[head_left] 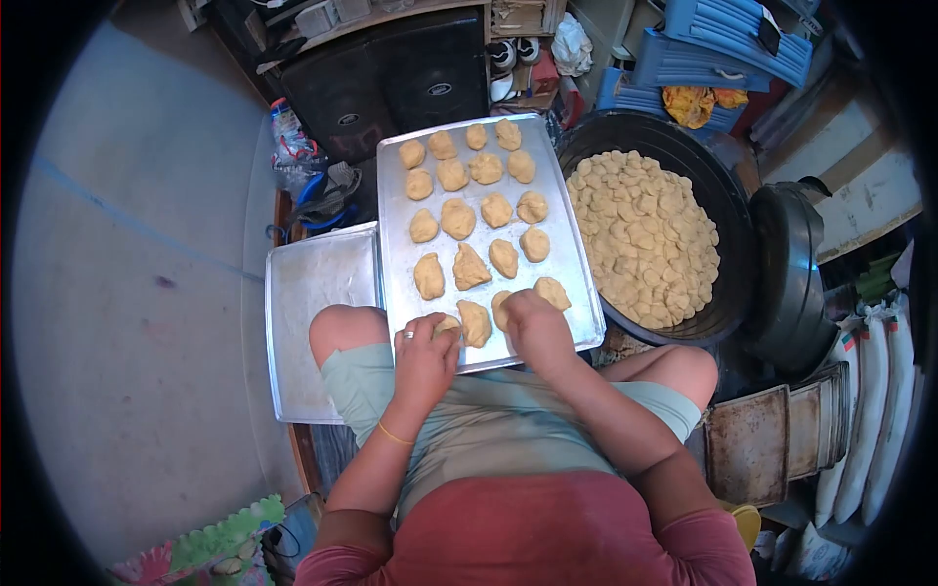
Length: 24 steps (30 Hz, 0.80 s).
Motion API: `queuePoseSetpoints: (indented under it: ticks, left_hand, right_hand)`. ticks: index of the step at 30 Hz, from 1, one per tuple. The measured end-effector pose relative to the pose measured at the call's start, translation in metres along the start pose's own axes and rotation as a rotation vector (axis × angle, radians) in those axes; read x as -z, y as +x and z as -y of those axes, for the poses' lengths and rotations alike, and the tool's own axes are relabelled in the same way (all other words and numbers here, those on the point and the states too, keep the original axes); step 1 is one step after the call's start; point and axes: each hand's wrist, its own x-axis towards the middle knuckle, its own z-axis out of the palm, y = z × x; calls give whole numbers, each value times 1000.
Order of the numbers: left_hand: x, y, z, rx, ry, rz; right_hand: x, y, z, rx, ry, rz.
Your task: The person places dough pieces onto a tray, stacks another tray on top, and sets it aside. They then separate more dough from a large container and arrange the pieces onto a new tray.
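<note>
Both hands at the tray's near row

I have the tray (396,256) tilted slightly in my view, above the lap (469,400), with dough (457,219) set out on it in five rows of four. My left hand (420,354) is at the near left corner, its fingers bent over the left lump (447,325) of the near row and touching it; whether they grip it, I cannot tell. My right hand (540,330) is curled at the third lump (500,311) of that row, but its fingertips are hidden, so I cannot tell if they pinch it. One lump lies between the hands, another just beyond the right hand. On my right, close beside the tray, a black tub (735,244) holds a heap (645,239) of dough pieces. On my left, a second tray (318,283) lies partly behind the knee (342,327)
</note>
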Motion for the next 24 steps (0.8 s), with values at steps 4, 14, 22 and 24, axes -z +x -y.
queuePoseSetpoints:
  ticks: [4,14,22,24]
  left_hand:
    - [-3,3,5,14,-35,-46]
    - [-1,4,11,76,-123,-65]
    - [6,-3,26,155,-295,-149]
    - [3,-7,33,135,-300,-27]
  right_hand:
    - [0,-1,-8,-79,-10,72]
    - [-13,-8,21,297,-354,116]
    - [-11,-12,26,241,-292,157]
    - [-12,-18,24,249,-258,147]
